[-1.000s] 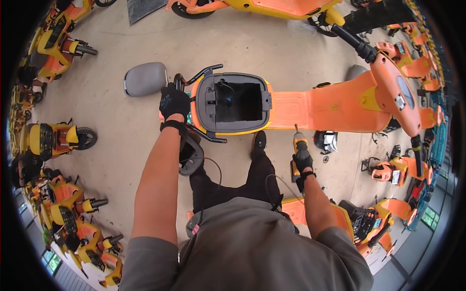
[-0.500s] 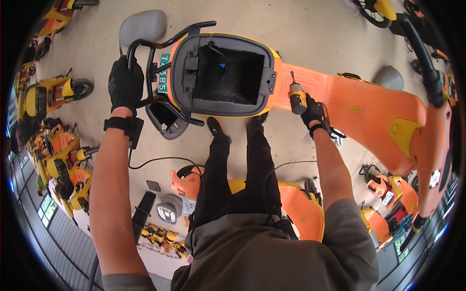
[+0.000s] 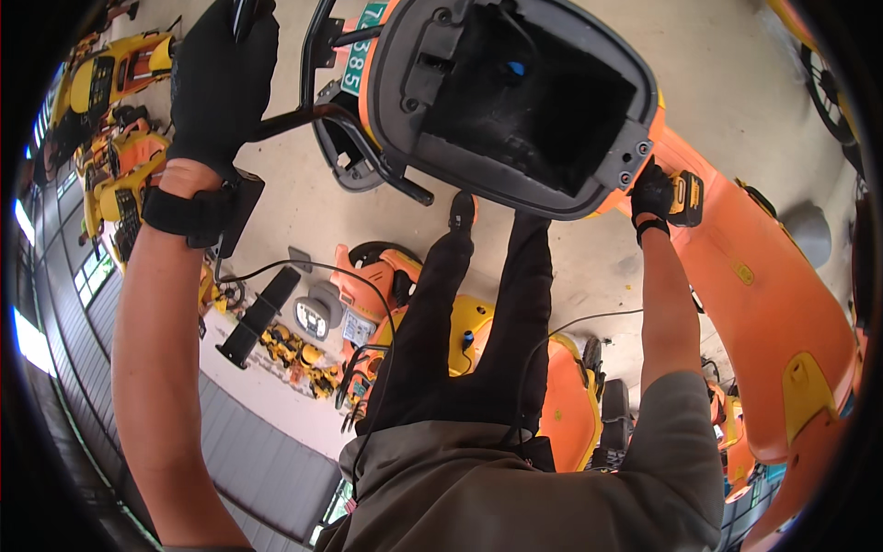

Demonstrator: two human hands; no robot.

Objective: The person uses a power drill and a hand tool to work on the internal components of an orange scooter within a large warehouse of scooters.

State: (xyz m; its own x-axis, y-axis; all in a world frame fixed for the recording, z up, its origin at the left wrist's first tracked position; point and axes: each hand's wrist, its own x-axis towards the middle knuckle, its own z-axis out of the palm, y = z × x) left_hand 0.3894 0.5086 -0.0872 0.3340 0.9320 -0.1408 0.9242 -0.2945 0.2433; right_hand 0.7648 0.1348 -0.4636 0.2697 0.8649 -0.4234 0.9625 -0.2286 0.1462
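My left hand (image 3: 225, 87), in a black glove, is closed round the black tubular rear rack (image 3: 345, 124) of an orange scooter (image 3: 750, 276). Between my hands lies the scooter's open under-seat storage box (image 3: 400, 83), dark inside, with a small blue spot in it. My right hand (image 3: 653, 191), also gloved, grips a yellow and black cordless drill (image 3: 687, 197) at the box's right end, beside the orange footboard. The hand and the box edge hide the drill's front. A green licence plate (image 3: 361, 55) sits behind the box.
Another orange and yellow scooter (image 3: 567, 405) stands close behind my legs. More yellow and orange scooters (image 3: 110, 74) line the left side. On the floor behind lie a long black part (image 3: 262, 317) and a grey seat-like part (image 3: 322, 313). Cables run from my wrists.
The scooter looks larger and sits higher in view. My right hand and the drill have moved from above the footboard to the box's right end. The left hand keeps hold of the rack.
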